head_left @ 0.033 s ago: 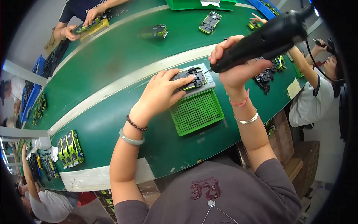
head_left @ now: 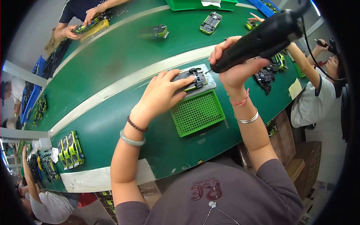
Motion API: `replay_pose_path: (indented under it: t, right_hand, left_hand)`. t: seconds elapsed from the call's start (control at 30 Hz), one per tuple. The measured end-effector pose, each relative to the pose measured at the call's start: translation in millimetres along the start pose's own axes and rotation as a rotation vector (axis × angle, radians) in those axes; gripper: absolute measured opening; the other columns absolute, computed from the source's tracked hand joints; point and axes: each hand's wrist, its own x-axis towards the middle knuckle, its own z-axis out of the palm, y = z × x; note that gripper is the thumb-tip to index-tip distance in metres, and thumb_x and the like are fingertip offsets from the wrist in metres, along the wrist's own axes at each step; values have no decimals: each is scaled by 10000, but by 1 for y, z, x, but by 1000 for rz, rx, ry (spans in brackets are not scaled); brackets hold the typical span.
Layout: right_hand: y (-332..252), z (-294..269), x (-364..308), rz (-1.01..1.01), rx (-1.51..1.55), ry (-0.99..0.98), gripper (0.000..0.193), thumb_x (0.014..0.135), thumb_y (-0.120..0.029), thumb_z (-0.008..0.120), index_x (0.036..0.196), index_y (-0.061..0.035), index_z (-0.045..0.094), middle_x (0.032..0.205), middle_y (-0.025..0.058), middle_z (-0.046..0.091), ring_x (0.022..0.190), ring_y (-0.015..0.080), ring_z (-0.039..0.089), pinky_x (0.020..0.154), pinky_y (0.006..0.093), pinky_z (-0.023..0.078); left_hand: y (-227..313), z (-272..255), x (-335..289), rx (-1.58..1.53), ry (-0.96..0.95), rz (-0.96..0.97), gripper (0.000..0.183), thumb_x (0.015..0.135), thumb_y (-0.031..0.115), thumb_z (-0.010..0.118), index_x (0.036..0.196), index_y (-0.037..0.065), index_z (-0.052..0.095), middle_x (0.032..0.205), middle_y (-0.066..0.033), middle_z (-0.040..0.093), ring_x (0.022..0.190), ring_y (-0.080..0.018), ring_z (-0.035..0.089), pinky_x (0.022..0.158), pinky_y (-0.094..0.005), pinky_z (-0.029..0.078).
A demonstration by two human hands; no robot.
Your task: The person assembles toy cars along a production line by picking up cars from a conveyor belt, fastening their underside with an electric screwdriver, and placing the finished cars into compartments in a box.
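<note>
Head view, looking down on a green work table with a pale strip running across it. Left hand lies flat over a toy car chassis, fingers spread and pressing its near end; wrist carries a dark bead bracelet and a pale green bangle. Chassis sits underside up, dark with wheels showing, on a small grey pad at the far edge of a green perforated tray. Right hand is clenched around a black electric screwdriver, held tilted, tip pointing down-left to the chassis's right end; tip looks to be touching or just above it, too small to be sure. Cable runs off the tool's upper end toward the picture's top right. Right wrist has a red cord and a silver bangle.

Elsewhere in the same view: row of green-and-yellow toy cars near the table's left edge, well apart from the hands. Two more cars on the far half of the table. Another person's hands work on a yellow-green car at top left. Person in a white shirt sits to the right, beside a heap of dark parts.
</note>
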Motion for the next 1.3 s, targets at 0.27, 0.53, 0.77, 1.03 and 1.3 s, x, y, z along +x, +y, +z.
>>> replay_pose_path:
  t: [0.27, 0.53, 0.77, 1.03, 1.3]
  right_hand:
    - [26, -8, -1, 43, -87, 2, 927, 606, -906, 215, 825, -39, 458, 553, 82, 481, 475, 188, 489, 458, 279, 417]
    - [31, -7, 0, 59, -222, -51, 931, 594, -909, 245, 832, -35, 464, 569, 76, 485, 489, 181, 496, 458, 278, 418]
    - [15, 0, -2, 48, -99, 1, 959, 566, -921, 234, 846, -33, 465, 582, 95, 495, 495, 191, 497, 468, 293, 433]
    - [-14, 19, -16, -69, 285, -101, 1056, 462, -976, 171, 855, -44, 473, 600, 98, 504, 484, 203, 496, 492, 334, 448]
    - [-21, 17, -18, -215, 381, -229, 1126, 364, -971, 252, 879, 9, 457, 691, 125, 548, 562, 203, 556, 552, 321, 504]
  left_hand:
    - [-3, 4, -2, -10, 33, -17, 421, 751, 173, 651, 1160, 252, 592, 1141, -91, 525, 1015, -289, 511, 866, -394, 428]
    - [-3, 4, 0, -7, 50, -1, 426, 750, 164, 646, 1163, 248, 589, 1141, -87, 528, 1003, -289, 515, 862, -392, 427]
    - [0, -2, 0, 190, 32, 34, 502, 733, 172, 685, 1212, 242, 551, 1191, -112, 497, 1066, -319, 493, 907, -394, 407]
    - [31, 10, 12, -102, 409, -43, 322, 651, 142, 763, 939, 52, 649, 985, -97, 604, 927, -266, 541, 796, -362, 441]
    - [42, 19, 12, -284, 569, -58, 155, 664, 131, 749, 732, 57, 632, 730, -52, 590, 749, -235, 545, 664, -347, 444]
